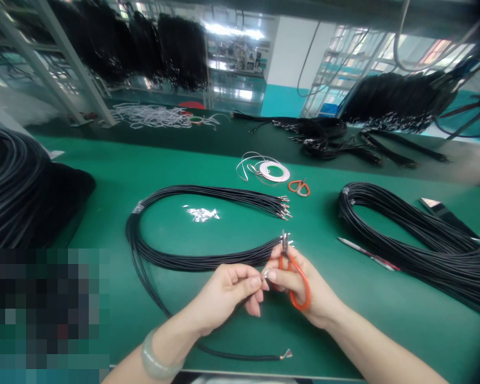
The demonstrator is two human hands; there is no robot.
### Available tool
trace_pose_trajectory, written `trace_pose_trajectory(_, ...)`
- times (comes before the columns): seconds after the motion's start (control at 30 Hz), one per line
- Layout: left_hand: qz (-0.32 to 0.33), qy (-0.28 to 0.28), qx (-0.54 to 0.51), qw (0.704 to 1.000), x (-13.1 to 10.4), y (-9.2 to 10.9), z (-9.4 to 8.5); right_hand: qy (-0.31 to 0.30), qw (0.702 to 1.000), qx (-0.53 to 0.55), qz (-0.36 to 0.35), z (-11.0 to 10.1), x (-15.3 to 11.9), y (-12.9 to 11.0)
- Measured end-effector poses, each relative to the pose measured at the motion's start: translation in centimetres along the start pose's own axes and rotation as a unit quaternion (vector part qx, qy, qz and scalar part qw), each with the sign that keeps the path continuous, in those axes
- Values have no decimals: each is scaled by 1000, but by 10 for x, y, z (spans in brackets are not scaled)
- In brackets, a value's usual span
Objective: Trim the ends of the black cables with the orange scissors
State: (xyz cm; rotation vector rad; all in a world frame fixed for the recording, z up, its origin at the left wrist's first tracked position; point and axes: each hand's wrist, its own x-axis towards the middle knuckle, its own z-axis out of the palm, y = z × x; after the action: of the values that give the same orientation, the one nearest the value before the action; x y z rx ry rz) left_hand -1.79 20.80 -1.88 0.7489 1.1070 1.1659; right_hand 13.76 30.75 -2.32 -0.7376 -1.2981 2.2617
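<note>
Near the middle of the bench, my left hand [238,288] is closed in a pinch, its fingertips meeting those of my right hand. A tiny silvery piece [266,273] shows between the two thumbs; what the left fingers grip is mostly hidden. My right hand [300,288] keeps small orange-handled scissors [306,296] in its palm, blades pointing up and away. Just beyond lies a curved bundle of black cables [164,258] with stripped ends, tied at its left bend. One loose cable [240,356] passes beneath my left forearm, its coloured wires bare at the end.
Silvery scraps [203,214] lie inside the cable curve. Behind are a roll of white tape [274,171] and a second pair of orange scissors [300,187]. A pen [368,254] and another cable coil [356,213] sit right; a large cable pile [20,186] stands left.
</note>
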Motion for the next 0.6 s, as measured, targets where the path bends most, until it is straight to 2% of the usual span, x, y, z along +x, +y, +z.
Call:
trace_pose_trajectory(0.1,-27,-32,22,999,-3,3,-2,-57,998,-1,-4,-4,3,0)
trace_pose_trajectory(0.2,-53,-31,49,997,-3,2,-2,-100,994,-38,-28,-8,6,-2)
trace_pose_trajectory(0.27,-59,5,64,996,-1,-1,-1,-68,993,-84,-44,-10,8,-4)
trace_pose_trajectory(0.37,-39,93,82,992,4,-7,1,36,990,-123,-62,-10,9,-7)
trace_pose_trajectory(0.4,-24,118,87,989,5,-9,2,55,989,-124,-58,-9,8,-7)
trace_pose_trajectory(0.5,18,162,102,981,8,-12,3,51,992,-111,-37,-5,7,-5)
trace_pose_trajectory(0.6,24,168,103,980,8,-12,4,34,995,-82,-34,-4,6,-3)
